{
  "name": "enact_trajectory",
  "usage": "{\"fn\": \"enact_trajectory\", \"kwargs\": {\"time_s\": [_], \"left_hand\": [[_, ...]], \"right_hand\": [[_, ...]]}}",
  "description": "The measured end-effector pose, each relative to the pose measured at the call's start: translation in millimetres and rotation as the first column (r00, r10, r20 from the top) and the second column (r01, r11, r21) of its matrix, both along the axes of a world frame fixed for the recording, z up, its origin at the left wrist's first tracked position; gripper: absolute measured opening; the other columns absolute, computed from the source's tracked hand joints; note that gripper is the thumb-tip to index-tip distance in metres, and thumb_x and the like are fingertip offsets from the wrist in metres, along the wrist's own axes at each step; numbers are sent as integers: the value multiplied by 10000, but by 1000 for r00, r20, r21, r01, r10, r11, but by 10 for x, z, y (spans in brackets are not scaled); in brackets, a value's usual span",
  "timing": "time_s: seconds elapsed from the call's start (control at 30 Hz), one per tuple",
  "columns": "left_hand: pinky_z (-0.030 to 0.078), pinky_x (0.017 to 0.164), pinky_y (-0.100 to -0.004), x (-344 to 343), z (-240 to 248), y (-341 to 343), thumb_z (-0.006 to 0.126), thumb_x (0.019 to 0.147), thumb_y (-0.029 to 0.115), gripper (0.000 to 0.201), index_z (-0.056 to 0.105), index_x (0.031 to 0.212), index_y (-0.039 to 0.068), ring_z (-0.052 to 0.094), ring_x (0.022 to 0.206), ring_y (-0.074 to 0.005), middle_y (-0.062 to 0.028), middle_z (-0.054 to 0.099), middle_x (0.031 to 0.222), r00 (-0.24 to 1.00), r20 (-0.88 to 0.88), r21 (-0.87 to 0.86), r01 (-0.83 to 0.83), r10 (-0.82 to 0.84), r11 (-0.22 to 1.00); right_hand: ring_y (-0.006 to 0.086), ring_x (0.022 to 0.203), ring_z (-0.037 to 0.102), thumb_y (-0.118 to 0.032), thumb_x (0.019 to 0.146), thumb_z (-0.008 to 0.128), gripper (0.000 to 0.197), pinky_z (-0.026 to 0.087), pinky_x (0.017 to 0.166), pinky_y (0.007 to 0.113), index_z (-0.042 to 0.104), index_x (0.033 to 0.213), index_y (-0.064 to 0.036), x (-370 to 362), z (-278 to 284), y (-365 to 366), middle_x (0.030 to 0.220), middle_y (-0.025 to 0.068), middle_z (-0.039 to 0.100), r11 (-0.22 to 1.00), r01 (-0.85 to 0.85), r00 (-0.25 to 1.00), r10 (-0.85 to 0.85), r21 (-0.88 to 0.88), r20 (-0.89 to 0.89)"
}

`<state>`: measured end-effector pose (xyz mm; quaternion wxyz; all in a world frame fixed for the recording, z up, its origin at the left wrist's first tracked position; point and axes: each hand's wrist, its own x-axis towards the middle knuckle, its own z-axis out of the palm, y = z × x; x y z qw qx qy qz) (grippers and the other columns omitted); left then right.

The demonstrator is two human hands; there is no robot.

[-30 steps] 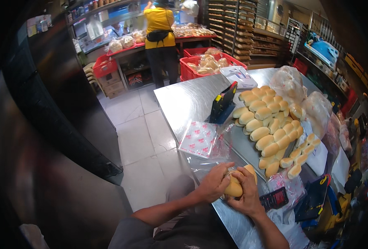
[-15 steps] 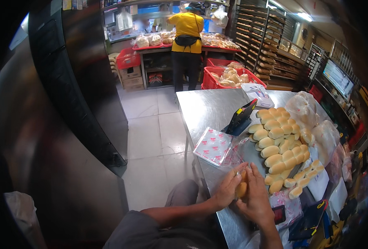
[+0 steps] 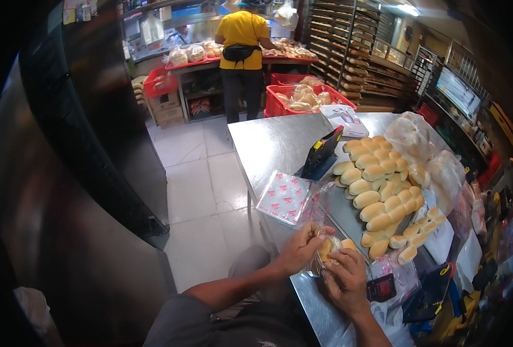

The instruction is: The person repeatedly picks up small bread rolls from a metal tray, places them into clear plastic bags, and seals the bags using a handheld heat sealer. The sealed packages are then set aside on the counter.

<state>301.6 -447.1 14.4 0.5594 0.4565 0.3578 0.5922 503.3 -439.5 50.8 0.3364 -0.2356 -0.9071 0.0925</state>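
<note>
Near the table's front left edge, a clear plastic bag sits around golden bread rolls between my two hands. My left hand is closed on the bag's upper left side, thumb and fingers pinched together. On the other side, the fingers of my right hand curl against the bag and the rolls. One roll end shows just beyond my right fingertips; whether it is inside the bag I cannot tell. Right beyond my hands, many joined rolls are heaped on a metal tray.
A stack of printed plastic bags lies left of the tray, below a dark tablet on a stand. Filled clear bags stand to the right. A small dark device lies beside my right hand. A person in yellow stands beyond red crates.
The bag now covers the rolls more visibly, and my hands have turned and lowered slightly around it. The whole view has shifted a little; the person in yellow has straightened an arm.
</note>
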Motion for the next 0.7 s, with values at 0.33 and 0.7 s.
{"fn": "enact_trajectory", "kwargs": {"time_s": [0.33, 0.7], "left_hand": [[585, 796, -361, -377, 383, 424, 741, 886, 53, 219, 750, 1100, 8, 715, 912, -229, -122, 736, 1031, 592, -800, 250, 179, 99, 952], [513, 708, -479, -271, 836, 371, 717, 993, 195, 208, 719, 900, 9, 659, 767, -403, -215, 653, 818, 520, -826, 297, 76, 216, 952]], "right_hand": [[272, 853, 599, -173, 860, 803, 121, 452, 769, 431, 707, 904, -113, 82, 89, 68, 845, 57, 624, 998, 55, 998, -55, 17, 5], [282, 757, 706, -164, 895, 804, 113, 532, 683, 407, 746, 950, -84, 95, 571, 84, 804, 119, 699, 956, 129, 992, -120, -262, 49]]}}
